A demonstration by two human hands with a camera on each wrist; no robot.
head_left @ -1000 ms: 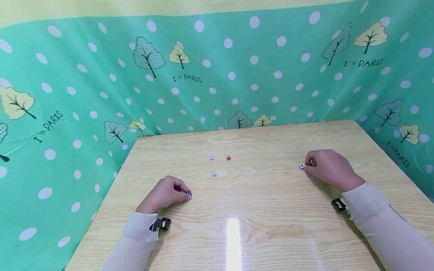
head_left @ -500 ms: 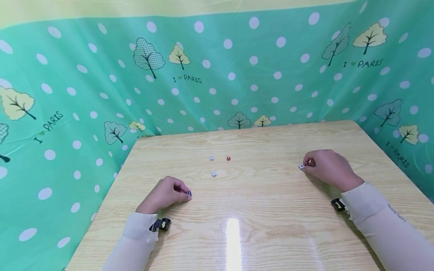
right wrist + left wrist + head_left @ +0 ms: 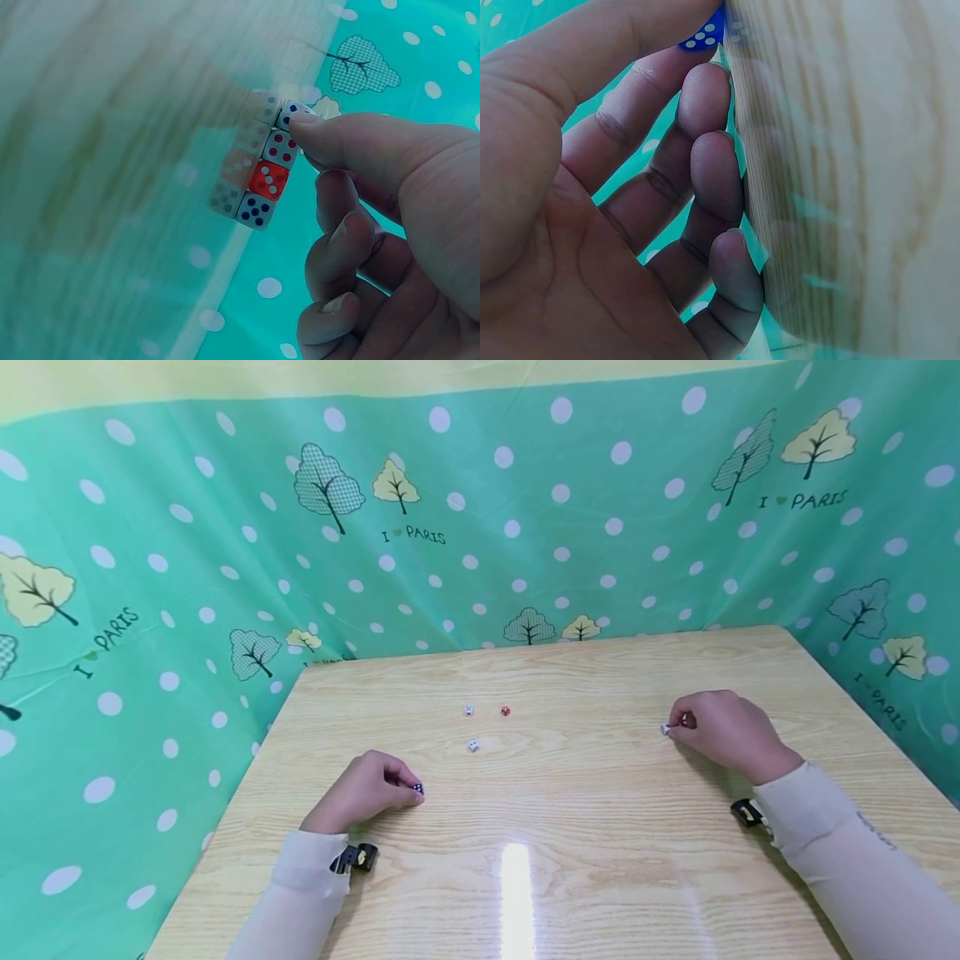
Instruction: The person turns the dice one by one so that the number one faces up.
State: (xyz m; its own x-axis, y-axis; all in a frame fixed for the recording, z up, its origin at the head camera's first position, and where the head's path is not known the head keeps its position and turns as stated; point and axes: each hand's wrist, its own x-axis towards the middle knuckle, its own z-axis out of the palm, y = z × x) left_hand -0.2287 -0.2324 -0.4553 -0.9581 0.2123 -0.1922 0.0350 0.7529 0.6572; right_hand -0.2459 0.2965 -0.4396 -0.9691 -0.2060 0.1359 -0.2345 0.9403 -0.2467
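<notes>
My left hand [image 3: 367,789] pinches a blue die [image 3: 703,34] with white dots between thumb and forefinger, down at the tabletop. Its other fingers are curled along the surface. On the right, my right hand [image 3: 723,733] holds a white die with blue dots [image 3: 286,118] between thumb and forefinger. That die is at one end of a straight row on the table. Beside it come a white die with red dots [image 3: 281,148], a red die [image 3: 268,181] and another white die with blue dots [image 3: 256,211]. In the head view the hand hides most of this row.
Three loose dice lie on the wooden table [image 3: 585,827] between the hands: a white die [image 3: 468,710], a red die [image 3: 506,711] and a nearer white die [image 3: 473,746]. A green dotted curtain [image 3: 450,527] hangs behind the far edge and along the sides.
My right hand has shifted very slightly left, and less of the white die by its fingertips shows. The left hand and the loose dice stay put.
</notes>
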